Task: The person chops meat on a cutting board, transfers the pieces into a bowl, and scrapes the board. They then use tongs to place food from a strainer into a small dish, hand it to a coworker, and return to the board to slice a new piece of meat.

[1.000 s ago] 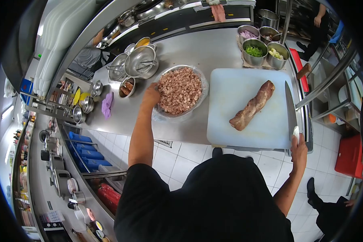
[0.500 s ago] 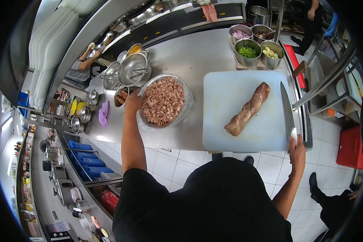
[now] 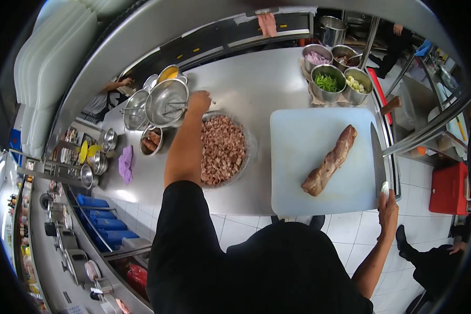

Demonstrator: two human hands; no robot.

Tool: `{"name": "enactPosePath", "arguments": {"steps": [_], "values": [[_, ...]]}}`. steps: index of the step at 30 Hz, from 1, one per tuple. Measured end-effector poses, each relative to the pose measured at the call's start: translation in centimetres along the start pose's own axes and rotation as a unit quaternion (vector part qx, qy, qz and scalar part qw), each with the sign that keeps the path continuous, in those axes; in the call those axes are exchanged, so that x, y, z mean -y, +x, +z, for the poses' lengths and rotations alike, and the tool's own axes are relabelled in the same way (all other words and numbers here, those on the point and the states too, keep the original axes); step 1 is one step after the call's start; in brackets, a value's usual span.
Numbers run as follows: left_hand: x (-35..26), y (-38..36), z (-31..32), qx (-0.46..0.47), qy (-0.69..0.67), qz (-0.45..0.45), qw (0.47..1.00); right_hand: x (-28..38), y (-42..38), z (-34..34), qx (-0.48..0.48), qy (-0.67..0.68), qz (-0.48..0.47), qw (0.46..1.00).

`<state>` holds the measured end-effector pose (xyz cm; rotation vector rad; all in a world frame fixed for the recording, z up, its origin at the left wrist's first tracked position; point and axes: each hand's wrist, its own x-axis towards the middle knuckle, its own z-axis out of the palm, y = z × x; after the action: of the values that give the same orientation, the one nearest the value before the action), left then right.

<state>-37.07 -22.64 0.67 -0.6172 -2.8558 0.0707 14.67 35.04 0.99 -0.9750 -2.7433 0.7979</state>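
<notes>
Bowl of diced meat (image 3: 224,150), lined with clear plastic, on the steel counter (image 3: 256,78) just left of the white cutting board (image 3: 319,157). Largest item on the board: a long piece of cooked meat (image 3: 331,160), long axis running diagonally from near-left to far-right, well apart from the bowl. Along the right edge of the board, a long knife (image 3: 378,157), blade pointing away from the body. Left hand (image 3: 199,99) stretched over the far rim of the bowl, fingers curled, close to the metal strainers (image 3: 165,102); whether closed on the plastic or the rim, cannot tell. Right hand (image 3: 387,204) at the near right corner of the board, wrapped around the knife handle. Nearer to the meat piece: right hand. Farther back, small steel bowls with green vegetables (image 3: 327,82) and other cut ingredients.
</notes>
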Motion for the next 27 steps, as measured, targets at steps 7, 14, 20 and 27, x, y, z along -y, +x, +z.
{"name": "enactPosePath", "arguments": {"steps": [7,14,20,27], "values": [[-3.1,3.7,1.9,0.182,0.009,-0.144,0.973,2.1,-0.5,-1.2,0.021,-0.033,0.021,0.999],[-5.8,6.4,0.8,0.214,-0.013,0.131,0.968,2.3,-0.6,-0.6,-0.008,-0.047,0.020,0.999],[-13.3,5.5,-1.1,0.190,-0.149,0.158,0.957,1.3,-0.4,0.2,-0.035,-0.053,0.009,0.998],[-14.9,5.8,0.5,0.130,-0.078,0.134,0.979,2.9,-0.6,-0.5,-0.002,-0.054,0.051,0.997]]}}
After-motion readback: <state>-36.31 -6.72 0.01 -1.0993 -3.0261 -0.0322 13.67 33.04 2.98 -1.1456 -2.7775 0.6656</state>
